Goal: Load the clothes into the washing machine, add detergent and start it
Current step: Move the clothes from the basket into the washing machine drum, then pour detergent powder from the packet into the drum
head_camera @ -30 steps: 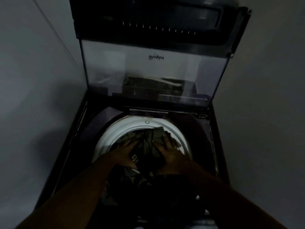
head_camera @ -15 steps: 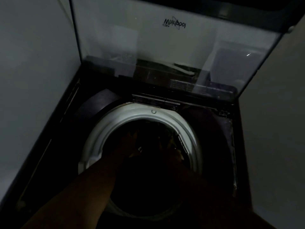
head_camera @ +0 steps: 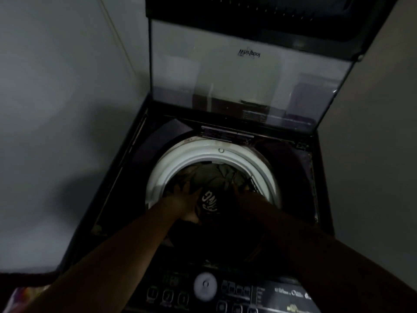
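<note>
1. The washing machine (head_camera: 133, 159) is a dark top-loader set in a corner between pale walls (head_camera: 56, 98). Its opening faces straight up, and its body runs away from the person toward the back wall.
2. The glass lid (head_camera: 225, 82) stands upright at the back edge, with its logo upside down from this view.
3. The control panel (head_camera: 248, 292) lies along the near edge, with a round pale dial (head_camera: 205, 283) in the middle. It was out of view half a second ago, when the camera looked further up the lid.
4. The white drum rim (head_camera: 171, 163) rings the opening.
5. The clothes (head_camera: 214, 177) are inside the drum, below the rim. They are a crumpled olive heap toward the back with no clear long axis. A second ago they sat up at rim level.
6. A black garment with white lettering (head_camera: 208, 202) lies just in front of the olive heap, between the two hands. It was lost in the dark half a second ago.
7. The left hand (head_camera: 185, 199) reaches in from the near left. Its fingers (head_camera: 180, 190) are spread and straight, pressing down on the laundry, with the thumb beside the lettering.
8. The right hand (head_camera: 244, 195) is in deep shadow on the clothes at the drum's right side. Its grip cannot be made out.
</note>
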Demonstrator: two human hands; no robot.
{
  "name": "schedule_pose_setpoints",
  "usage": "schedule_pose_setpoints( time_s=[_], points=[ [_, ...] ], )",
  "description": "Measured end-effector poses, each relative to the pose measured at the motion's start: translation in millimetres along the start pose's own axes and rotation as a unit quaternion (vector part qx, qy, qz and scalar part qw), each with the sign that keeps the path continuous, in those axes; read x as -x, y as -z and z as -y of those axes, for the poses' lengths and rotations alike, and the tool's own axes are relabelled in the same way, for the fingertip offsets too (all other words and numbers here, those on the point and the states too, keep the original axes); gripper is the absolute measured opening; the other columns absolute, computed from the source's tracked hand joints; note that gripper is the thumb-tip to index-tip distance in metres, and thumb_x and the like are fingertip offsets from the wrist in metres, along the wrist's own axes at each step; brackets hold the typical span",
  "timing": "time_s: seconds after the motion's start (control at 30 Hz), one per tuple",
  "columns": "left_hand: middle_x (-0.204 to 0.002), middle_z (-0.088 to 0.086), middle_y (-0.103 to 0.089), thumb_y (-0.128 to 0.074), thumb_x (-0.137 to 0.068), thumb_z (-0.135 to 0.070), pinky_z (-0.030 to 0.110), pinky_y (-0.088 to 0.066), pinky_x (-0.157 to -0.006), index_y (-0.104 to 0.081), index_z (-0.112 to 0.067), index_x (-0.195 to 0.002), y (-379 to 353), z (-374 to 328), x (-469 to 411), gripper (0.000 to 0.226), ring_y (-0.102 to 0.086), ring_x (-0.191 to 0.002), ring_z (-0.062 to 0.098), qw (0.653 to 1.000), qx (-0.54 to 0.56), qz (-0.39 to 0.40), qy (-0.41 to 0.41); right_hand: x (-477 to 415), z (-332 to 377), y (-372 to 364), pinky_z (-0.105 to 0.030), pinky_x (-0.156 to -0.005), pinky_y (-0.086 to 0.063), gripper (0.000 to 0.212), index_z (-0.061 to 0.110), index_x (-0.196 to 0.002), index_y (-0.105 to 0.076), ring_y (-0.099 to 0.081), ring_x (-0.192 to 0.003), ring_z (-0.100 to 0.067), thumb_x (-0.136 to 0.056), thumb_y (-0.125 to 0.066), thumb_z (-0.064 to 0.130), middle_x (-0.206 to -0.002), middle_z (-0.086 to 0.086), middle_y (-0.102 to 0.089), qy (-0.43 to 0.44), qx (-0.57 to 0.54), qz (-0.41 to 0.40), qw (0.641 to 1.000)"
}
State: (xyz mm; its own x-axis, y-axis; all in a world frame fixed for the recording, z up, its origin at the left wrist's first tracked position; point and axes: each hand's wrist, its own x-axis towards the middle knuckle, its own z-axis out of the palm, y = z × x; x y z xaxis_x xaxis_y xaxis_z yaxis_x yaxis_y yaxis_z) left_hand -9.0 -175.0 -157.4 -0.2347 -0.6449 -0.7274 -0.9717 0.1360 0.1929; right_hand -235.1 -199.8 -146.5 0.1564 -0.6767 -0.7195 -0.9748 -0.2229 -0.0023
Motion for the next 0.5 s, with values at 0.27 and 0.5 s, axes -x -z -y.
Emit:
schedule_pose_setpoints(
  time_s=[0.27, 0.5],
  points=[
    [-0.150, 0.008, -0.049, -0.065, -0.073, -0.071, 0.037, -0.043, -0.111, -0.049, -0.031, -0.146, 21.2, 5.2, 98.4, 0.085, -0.051, -0.133, 0.025, 0.991, 0.086, -0.077, -0.063, 120.6, 19.4, 32.8, -0.037, -0.107, -0.043, 0.073, 0.020, -0.155, -0.034, -0.050, -0.135, -0.031, -0.092, -0.067, 0.039, -0.151, -0.011, -0.048, 0.050, -0.009, -0.028, 0.998],
    [-0.142, -0.002, -0.049, -0.064, -0.081, -0.070, 0.037, -0.042, -0.111, -0.050, -0.026, -0.146, 0.4, 37.5, 251.7, 0.081, -0.048, -0.131, 0.018, 0.949, 0.144, -0.271, -0.066, 217.3, 80.3, 56.6, -0.031, -0.110, -0.035, 0.073, 0.018, -0.155, -0.033, -0.041, -0.142, -0.028, -0.095, -0.064, 0.044, -0.158, -0.011, -0.039, 0.084, 0.018, -0.139, 0.987]
  ],
)
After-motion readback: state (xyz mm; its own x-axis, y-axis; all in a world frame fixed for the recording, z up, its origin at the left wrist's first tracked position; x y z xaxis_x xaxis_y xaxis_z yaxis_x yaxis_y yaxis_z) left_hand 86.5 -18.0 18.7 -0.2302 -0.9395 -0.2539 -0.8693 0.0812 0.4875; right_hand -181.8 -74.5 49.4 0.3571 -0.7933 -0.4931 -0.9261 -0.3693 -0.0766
